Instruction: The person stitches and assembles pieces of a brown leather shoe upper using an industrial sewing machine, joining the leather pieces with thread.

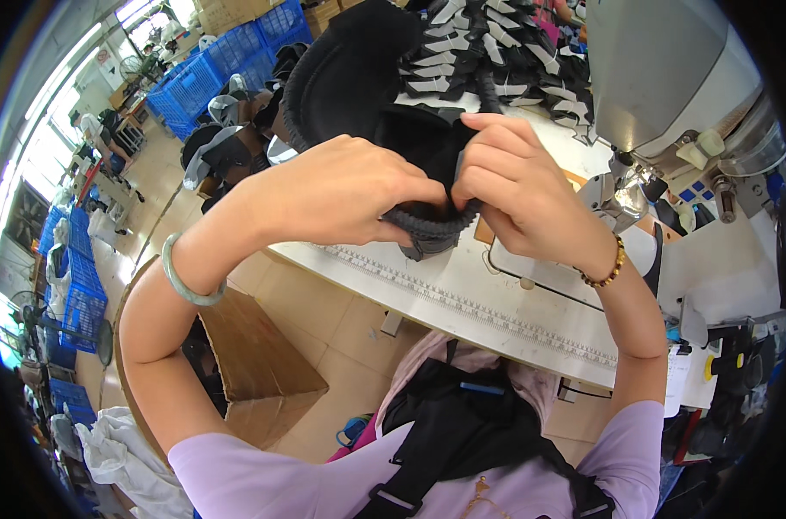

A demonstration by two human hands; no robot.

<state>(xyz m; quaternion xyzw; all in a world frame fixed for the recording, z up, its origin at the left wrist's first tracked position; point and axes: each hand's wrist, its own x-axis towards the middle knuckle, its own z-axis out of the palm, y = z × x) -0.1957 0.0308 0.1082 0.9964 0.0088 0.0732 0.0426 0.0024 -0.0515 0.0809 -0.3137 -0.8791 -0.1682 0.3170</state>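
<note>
A black fabric piece with a thick, gathered edge lies across the front of the white sewing table. Its near part curves round into an open loop, which both hands hold. My left hand is closed on the near rim, thumb below and fingers reaching inside. Just to the right, my right hand pinches the same rim with curled fingers. The two hands' fingertips almost meet. What lies inside the loop is dark and partly hidden by my fingers.
A sewing machine stands at the right. Several black-and-white cut pieces cover the table's far side. A measuring scale runs along its front edge. Left are an open cardboard box, blue crates and a person farther away.
</note>
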